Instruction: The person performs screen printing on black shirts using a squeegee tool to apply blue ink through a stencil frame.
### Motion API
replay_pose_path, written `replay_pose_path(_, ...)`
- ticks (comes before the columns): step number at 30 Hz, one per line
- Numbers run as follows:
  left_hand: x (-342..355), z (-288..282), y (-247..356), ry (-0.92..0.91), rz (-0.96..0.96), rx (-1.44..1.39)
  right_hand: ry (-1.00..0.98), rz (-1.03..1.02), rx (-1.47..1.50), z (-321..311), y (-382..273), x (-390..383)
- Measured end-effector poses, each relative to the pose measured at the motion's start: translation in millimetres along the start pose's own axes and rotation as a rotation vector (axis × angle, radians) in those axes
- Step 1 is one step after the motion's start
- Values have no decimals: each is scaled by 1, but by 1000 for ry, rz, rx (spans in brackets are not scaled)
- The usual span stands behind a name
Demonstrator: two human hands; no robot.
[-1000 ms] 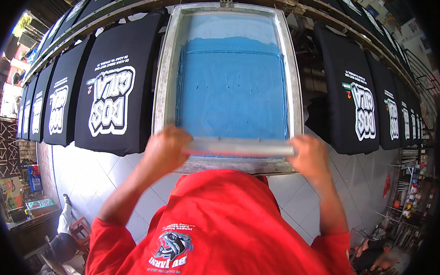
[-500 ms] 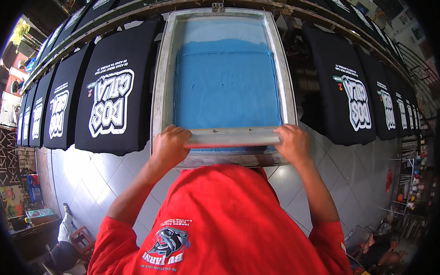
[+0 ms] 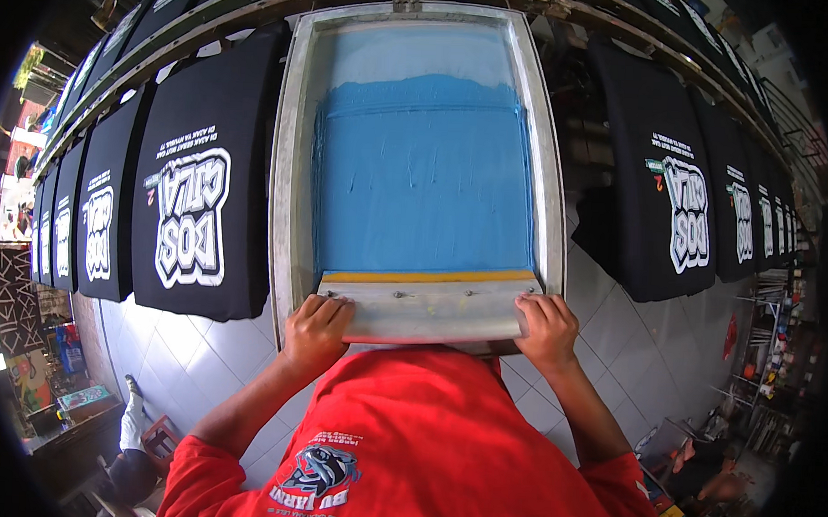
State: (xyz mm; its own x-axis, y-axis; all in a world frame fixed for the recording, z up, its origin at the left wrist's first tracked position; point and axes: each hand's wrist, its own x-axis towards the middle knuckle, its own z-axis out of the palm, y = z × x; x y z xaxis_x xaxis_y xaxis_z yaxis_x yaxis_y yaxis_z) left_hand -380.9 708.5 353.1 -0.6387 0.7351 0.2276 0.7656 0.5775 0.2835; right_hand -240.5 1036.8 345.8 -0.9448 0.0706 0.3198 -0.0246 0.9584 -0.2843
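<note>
**Head view: both hands on a squeegee at the near end of a printing screen**

Head view, looking down over a red shirt (image 3: 425, 450): a person stands at a long bench with a printing screen (image 3: 422, 158) lying flat in front of them. Its pale frame (image 3: 288, 163) surrounds a mesh coated with blue ink (image 3: 424, 181), the ink stopping short of the far end, where the mesh shows lighter.

The squeegee (image 3: 426, 304) lies across the near end of the screen, a wide pale board with a yellow strip along its far edge, touching the ink. The left hand (image 3: 316, 333) is curled around the board's left end, fingers folded over the top. The right hand (image 3: 544, 331) grips the right end the same way, knuckles up.

On either side of the screen, black shirts (image 3: 203, 174) hang over the bench edge in a row, each with a bold white printed design; more run off to the right (image 3: 663, 176). Below the bench is a white tiled floor (image 3: 201, 351).
</note>
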Motion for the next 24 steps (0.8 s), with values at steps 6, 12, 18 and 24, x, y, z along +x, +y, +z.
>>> replay_pose_path(6,67,7,-39,33,44,35,-27,-21,-18,15,34,72)
replay_pose_path(12,131,22,-82,80,57,82,-45,-17,26,39,71,142)
replay_pose_path(18,211,29,-130,21,-6,126,25,-97,-67,58,112,235)
replay_pose_path(24,287,-30,-145,-212,-134,-9,-346,11,-17,-2,114,323)
